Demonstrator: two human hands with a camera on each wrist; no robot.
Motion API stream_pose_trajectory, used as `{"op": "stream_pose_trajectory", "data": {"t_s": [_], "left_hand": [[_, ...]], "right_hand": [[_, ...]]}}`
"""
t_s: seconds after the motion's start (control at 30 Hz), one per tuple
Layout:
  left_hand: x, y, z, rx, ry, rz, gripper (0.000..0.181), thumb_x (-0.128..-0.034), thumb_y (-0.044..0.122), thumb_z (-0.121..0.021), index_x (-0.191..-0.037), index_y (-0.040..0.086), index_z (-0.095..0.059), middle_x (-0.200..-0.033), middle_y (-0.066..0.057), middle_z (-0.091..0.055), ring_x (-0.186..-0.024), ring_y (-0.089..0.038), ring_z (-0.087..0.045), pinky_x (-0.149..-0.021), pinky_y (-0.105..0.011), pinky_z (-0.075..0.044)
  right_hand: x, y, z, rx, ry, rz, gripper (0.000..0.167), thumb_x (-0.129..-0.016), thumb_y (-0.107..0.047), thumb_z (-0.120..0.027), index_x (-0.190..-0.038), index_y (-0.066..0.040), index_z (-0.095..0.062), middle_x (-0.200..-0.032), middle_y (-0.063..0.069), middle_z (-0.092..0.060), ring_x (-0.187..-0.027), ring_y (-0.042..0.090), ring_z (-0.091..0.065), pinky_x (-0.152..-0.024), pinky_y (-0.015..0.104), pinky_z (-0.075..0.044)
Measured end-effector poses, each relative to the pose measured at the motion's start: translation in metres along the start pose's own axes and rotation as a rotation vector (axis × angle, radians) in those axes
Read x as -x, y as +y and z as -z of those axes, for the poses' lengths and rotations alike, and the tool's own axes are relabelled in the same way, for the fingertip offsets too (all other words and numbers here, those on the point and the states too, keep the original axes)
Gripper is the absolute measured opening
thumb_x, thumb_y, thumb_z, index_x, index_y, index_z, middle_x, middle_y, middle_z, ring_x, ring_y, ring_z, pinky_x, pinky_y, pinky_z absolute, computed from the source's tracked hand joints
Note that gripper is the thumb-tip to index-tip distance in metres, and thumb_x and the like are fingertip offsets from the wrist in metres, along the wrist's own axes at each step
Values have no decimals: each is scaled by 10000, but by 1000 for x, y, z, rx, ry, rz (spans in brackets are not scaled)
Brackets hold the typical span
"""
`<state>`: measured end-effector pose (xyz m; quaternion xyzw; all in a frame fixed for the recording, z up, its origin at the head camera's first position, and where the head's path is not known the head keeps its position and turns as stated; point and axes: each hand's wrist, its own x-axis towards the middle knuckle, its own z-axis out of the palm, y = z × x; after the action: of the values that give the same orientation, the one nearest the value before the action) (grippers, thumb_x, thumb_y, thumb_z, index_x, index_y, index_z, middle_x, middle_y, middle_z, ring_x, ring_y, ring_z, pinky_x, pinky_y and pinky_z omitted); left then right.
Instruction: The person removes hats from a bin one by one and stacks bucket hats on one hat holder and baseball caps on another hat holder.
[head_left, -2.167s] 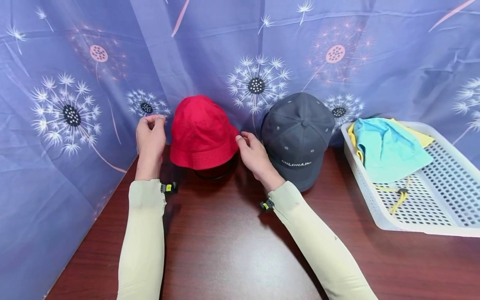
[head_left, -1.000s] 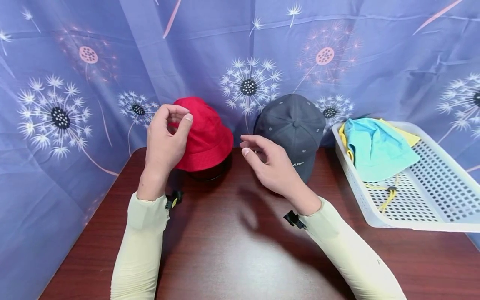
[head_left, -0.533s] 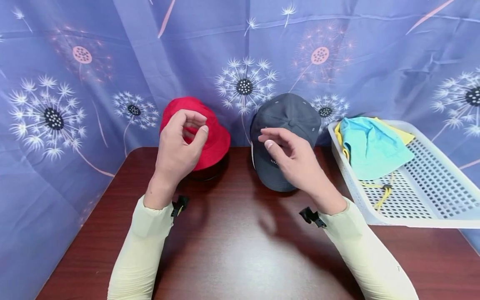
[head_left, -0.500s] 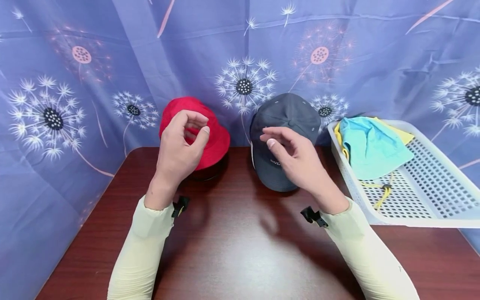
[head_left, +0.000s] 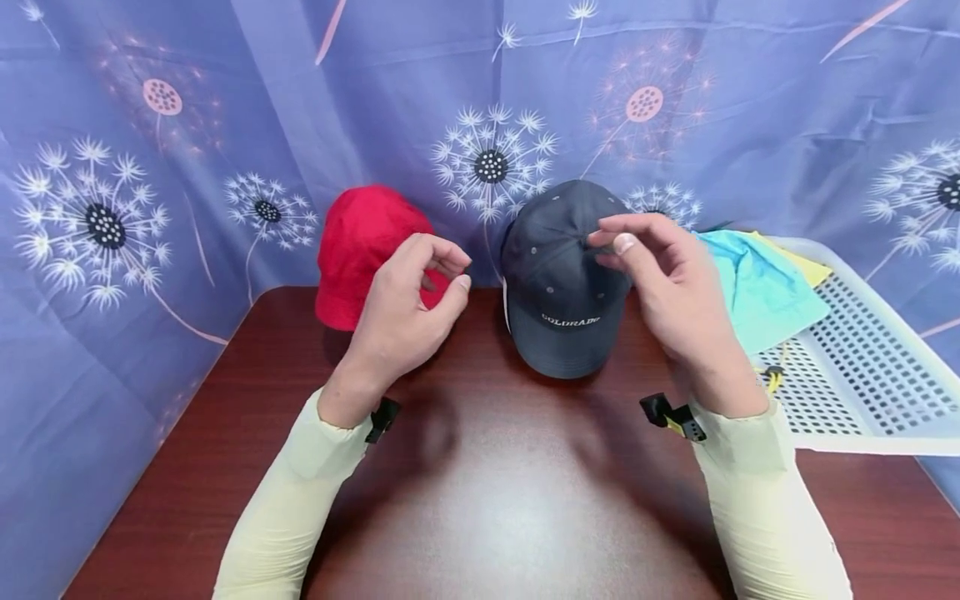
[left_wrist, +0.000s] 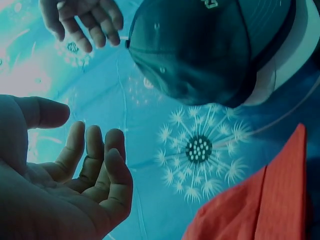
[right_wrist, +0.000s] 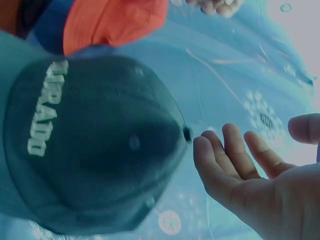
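Observation:
A dark grey baseball cap lettered "COLORADO" stands near the back of the table, brim toward me. My left hand hovers in front of the red bucket hat, hiding part of it, to the left of the cap. To the cap's right, my right hand is raised, its fingertips overlapping the crown's edge in the head view. In the right wrist view a small gap separates the fingers from the cap's top button. Both hands have loosely bent fingers and hold nothing. What supports the cap is hidden.
A white perforated basket sits at the right of the brown table. It holds a light blue hat and yellow cloth with a cord. A purple dandelion-print curtain hangs behind and to the left.
Both hands have left the sides of the red bucket hat and moved right. My right hand has passed across the cap to its right side; the left now hangs before the red hat.

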<state>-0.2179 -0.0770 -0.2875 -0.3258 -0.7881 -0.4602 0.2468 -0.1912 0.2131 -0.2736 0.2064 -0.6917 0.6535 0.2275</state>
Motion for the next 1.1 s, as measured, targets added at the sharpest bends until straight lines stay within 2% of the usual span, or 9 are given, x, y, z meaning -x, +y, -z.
{"op": "stream_pose_trajectory", "data": {"t_s": [0.17, 0.33, 0.6, 0.67, 0.77, 0.93, 1.1], "left_hand": [[3, 2, -11, -3, -68, -36, 159, -948, 85, -684, -1106, 79, -672, -1077, -19, -669, -991, -117, -639, -815, -368, -542], [8, 4, -26, -3, -129, -38, 166, -939, 88, -681, -1104, 97, -672, -1067, -11, -653, -980, -128, -621, -826, -368, -538], [19, 14, -58, -60, -238, -84, 185, -949, 148, -678, -1133, 158, -662, -1103, 61, -618, -1047, -80, -585, -832, -214, -512], [20, 17, -64, -62, -258, -99, 187, -946, 146, -683, -1133, 152, -663, -1107, 79, -610, -1061, -71, -589, -898, -200, -492], [22, 21, -73, -59, -295, -110, 182, -951, 155, -679, -1132, 148, -666, -1113, 79, -612, -1071, -70, -604, -928, -192, -490], [26, 27, -87, -60, -343, -136, 159, -962, 167, -674, -1120, 149, -667, -1117, 73, -624, -1060, -86, -625, -949, -201, -492], [29, 30, -98, -64, -356, -188, 151, -954, 150, -691, -1101, 140, -657, -1074, 58, -617, -1014, -84, -604, -934, -203, -483]], "right_hand": [[-5, -5, 15, -90, 101, 33, 228, -1056, -10, -576, -1184, 133, -700, -1069, 189, -746, -1018, 267, -746, -939, 315, -600], [-9, -9, 31, -183, 180, 75, 216, -1040, 37, -563, -1150, 179, -683, -1049, 225, -742, -1000, 295, -747, -914, 332, -613], [-12, -13, 61, -221, 330, 118, 210, -962, 127, -625, -1139, 237, -654, -986, 236, -749, -907, 303, -755, -876, 310, -624], [-13, -12, 66, -217, 360, 132, 210, -946, 142, -620, -1127, 244, -652, -953, 226, -752, -881, 298, -749, -854, 300, -627], [-15, -10, 74, -176, 414, 130, 198, -932, 135, -630, -1104, 221, -675, -933, 209, -753, -860, 280, -741, -833, 281, -622], [-14, -2, 88, -39, 485, 76, 168, -938, 81, -672, -1084, 137, -731, -931, 163, -756, -812, 220, -736, -825, 243, -607], [-17, 3, 103, 124, 500, -6, 172, -957, 24, -678, -1104, 75, -752, -930, 87, -767, -813, 163, -731, -813, 197, -588]]}}
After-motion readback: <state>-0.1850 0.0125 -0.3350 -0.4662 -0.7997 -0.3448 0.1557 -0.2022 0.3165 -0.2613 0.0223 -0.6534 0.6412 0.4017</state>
